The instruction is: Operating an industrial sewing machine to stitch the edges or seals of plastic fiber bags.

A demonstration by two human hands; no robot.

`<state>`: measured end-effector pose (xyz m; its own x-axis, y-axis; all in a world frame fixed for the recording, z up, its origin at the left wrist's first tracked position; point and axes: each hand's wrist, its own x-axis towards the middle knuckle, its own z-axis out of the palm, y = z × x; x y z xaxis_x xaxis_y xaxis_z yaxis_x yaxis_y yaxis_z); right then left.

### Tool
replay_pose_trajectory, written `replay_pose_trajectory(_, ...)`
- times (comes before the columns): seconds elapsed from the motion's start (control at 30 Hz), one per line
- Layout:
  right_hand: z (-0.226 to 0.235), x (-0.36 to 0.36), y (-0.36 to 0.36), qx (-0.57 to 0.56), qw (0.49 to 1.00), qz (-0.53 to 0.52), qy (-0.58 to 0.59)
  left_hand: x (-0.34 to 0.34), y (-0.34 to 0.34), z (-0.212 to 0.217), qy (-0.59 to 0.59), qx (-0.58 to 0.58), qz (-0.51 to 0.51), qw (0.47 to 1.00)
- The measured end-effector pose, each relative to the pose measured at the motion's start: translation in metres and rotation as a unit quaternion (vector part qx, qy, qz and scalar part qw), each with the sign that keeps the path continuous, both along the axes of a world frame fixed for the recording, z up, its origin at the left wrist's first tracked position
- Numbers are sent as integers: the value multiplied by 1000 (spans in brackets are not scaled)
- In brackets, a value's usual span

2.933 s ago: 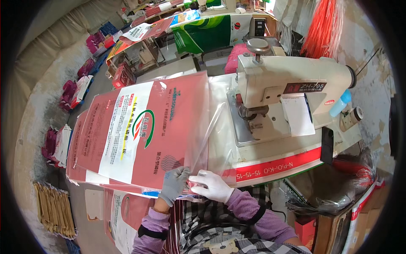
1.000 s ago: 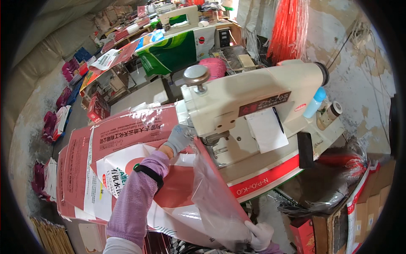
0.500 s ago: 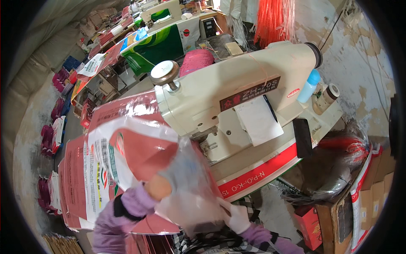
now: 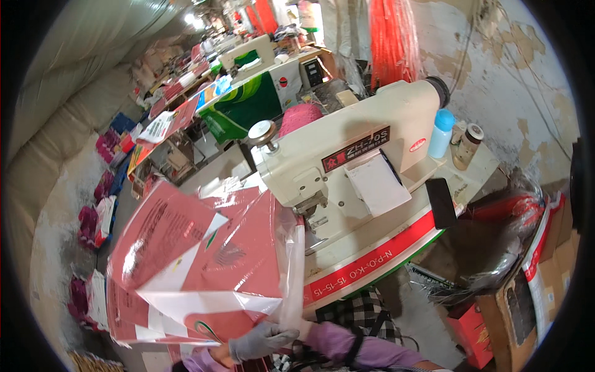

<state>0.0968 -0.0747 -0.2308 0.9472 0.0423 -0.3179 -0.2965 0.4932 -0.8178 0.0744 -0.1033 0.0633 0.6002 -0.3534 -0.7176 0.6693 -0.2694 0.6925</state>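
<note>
Head view, clock read from frame centre. Red-and-white printed bag (image 4: 248,263) sits at 8 o'clock, creased, with a white band across its lower part and its upper-left section folded over at a slant. Clear plastic liner (image 4: 291,291) runs down the bag's 3 o'clock edge, just beside the sewing machine (image 4: 353,139).

Left hand (image 4: 263,341), grey glove, is at 6-7 o'clock by the bag's lower edge, fingers pointing to 3 and partly curled next to the liner's bottom end. Right hand (image 4: 302,327) is at 6 o'clock, mostly hidden by liner and left hand; purple sleeve (image 4: 338,341) comes in from 4-5. Hands are close together at the bag's lower corner. Can't tell whether either is clamped on the plastic.

Machine head is at 1-2 o'clock. White notepad (image 4: 379,189) with a pen on it at 3, black phone (image 4: 440,203) further out at 3. Light-blue bottle (image 4: 440,135) at 2, jar (image 4: 468,147) just beside it. Pink thread cone (image 4: 300,118) at 12, behind the machine. Red strip (image 4: 375,255) along the table edge at 4-5.
</note>
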Motion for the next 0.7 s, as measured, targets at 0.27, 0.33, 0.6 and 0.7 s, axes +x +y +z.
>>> replay_pose_trajectory(0.27,199,64,-149,113,931,345,-40,0,4,35,-206,164,31,964)
replay_pose_trajectory(0.33,176,47,-156,82,932,334,-113,31,-10,60,-607,430,-224,630)
replay_pose_trajectory(0.6,194,28,-186,-167,917,269,-244,-10,-56,46,-305,406,-363,781)
replay_pose_trajectory(0.7,213,35,-181,-323,877,324,-148,10,-46,33,-314,303,-439,785)
